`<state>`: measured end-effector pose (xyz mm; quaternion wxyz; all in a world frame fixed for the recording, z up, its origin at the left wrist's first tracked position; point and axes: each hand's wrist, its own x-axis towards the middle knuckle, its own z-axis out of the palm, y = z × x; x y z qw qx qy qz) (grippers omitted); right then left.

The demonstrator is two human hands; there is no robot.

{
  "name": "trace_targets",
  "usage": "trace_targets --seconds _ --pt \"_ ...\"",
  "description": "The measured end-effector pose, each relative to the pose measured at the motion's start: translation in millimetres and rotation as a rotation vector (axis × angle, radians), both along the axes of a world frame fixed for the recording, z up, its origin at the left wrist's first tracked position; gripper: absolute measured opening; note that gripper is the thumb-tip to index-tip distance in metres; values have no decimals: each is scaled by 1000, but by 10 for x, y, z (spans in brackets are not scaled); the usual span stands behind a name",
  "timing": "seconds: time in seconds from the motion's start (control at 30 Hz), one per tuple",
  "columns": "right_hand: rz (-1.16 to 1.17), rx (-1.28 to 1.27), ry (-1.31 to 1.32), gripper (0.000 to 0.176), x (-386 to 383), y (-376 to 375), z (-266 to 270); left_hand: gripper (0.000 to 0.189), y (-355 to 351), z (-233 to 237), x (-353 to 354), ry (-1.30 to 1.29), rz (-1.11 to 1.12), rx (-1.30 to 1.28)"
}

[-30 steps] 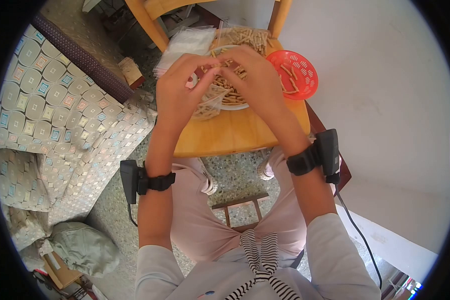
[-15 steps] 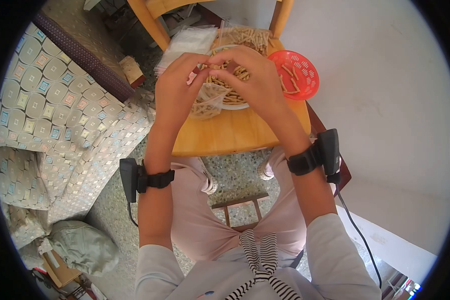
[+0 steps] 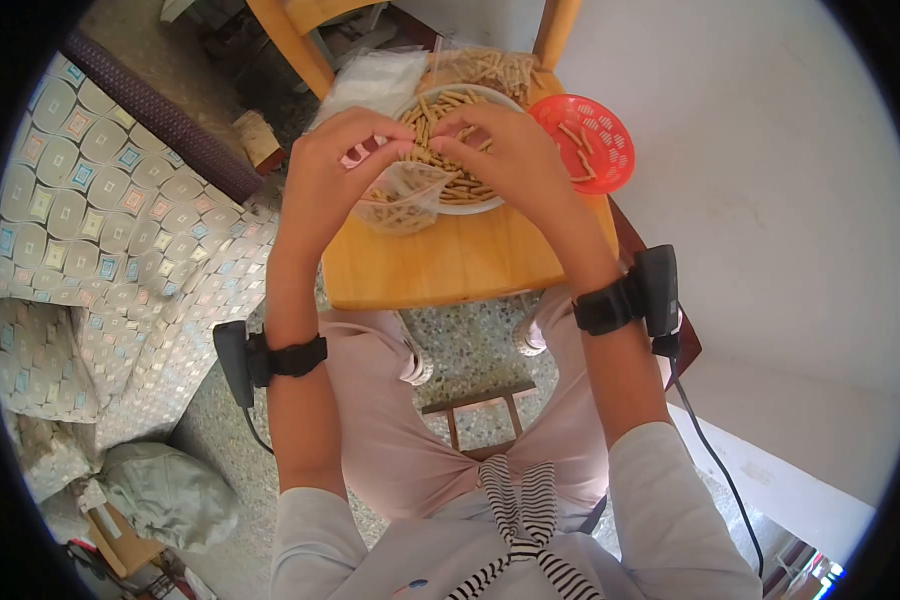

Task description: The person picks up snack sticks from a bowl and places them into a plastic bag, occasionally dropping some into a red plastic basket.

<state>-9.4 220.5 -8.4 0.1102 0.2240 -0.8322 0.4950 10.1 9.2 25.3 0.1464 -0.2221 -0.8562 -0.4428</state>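
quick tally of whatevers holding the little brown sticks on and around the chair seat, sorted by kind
white round bowl: 1
red basket: 1
clear plastic bags, front bag and back bag: 2
total: 4

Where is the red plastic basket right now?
In the head view, the red plastic basket sits at the right edge of the wooden chair seat, just right of the white bowl of short brown sticks.
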Motion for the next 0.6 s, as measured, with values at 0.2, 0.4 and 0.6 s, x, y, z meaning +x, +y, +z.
trace_targets --seconds 0.2,0.4,0.6 --pt "-296 346 -225 31 -80 44 -96 10 -78 -52 26 25 -65 -298" --pt "-336 812 -168 13 -108 16 -581 11 -50 -80 58 81 -70 -435" --pt "-402 907 36 9 -90 -36 -669 13 -13 -116 26 116 8 -409"
